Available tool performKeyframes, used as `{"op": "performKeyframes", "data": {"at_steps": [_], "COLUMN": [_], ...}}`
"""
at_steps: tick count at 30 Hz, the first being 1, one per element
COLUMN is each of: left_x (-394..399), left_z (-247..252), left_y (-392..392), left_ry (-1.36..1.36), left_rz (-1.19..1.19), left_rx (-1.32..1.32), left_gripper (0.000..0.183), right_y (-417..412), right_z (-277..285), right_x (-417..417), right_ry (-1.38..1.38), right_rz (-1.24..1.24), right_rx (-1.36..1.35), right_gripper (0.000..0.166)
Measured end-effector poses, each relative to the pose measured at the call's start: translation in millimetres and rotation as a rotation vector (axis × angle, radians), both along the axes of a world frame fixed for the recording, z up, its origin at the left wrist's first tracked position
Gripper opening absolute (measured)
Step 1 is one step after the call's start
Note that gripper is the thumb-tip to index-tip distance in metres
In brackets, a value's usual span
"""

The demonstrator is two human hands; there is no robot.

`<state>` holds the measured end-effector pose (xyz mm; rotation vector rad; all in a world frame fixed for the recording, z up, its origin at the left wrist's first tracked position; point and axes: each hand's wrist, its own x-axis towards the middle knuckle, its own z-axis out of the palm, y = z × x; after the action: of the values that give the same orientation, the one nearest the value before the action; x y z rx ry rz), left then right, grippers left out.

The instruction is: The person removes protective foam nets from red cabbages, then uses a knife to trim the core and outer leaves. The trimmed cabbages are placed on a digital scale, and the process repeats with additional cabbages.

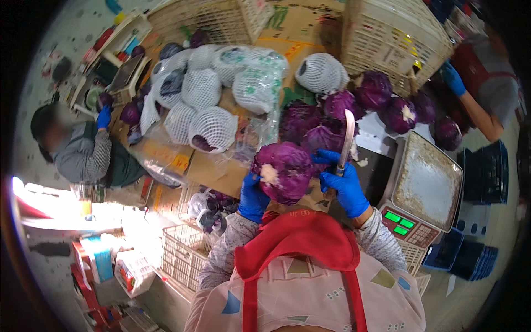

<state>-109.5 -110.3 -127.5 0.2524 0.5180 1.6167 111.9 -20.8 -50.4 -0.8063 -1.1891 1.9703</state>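
A red cabbage point(286, 172) with its pale cut stem facing left rests in my left hand point(253, 199), which wears a blue glove and cups it from the lower left. My right hand point(346, 189), gloved alike, grips a curved-blade knife point(347, 137) by its handle, with the blade pointing up and away from me. The right fingertips come close to the cabbage's right side; whether they touch it I cannot tell. Just beyond lie more loose red cabbages point(323, 137). To the left, several cabbages sit in white foam net sleeves point(203, 89), partly under clear plastic film point(271, 99).
A digital scale point(427, 182) with a lit display stands at right. Plastic crates point(394, 41) stand at the back, another crate point(182, 253) below left. One co-worker point(83, 153) at left holds a cabbage; another's gloved hand point(453, 79) is by the right crate. Blue baskets point(485, 172) lie beyond the scale.
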Motion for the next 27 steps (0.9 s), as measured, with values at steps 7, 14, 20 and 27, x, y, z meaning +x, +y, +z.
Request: {"op": "performKeyframes", "data": {"at_steps": [7, 14, 20, 27], "left_x": [-2.5, -1.6, 0.8, -45.1], "left_z": [-16.6, 0.8, 8.3, -32.2], "left_y": [-14.5, -6.4, -0.1, -24.6], "left_ry": [-1.026, -0.984, -0.918, -0.412], "left_rz": [-0.254, -0.487, -0.533, -0.284], "left_rx": [0.141, 0.346, 0.300, 0.101], "left_gripper": [0.065, 0.072, 0.075, 0.065], "right_y": [-13.8, -21.3, -22.1, -23.1], "right_z": [-12.7, -32.2, -35.8, -47.8], "right_x": [-20.0, -13.3, -5.2, 4.9], "right_ry": [-0.126, -0.087, -0.201, -0.314], "right_rz": [0.026, 0.024, 0.016, 0.027], "right_rx": [0.126, 0.151, 0.221, 0.130], "right_gripper": [0.048, 0.050, 0.056, 0.042]}}
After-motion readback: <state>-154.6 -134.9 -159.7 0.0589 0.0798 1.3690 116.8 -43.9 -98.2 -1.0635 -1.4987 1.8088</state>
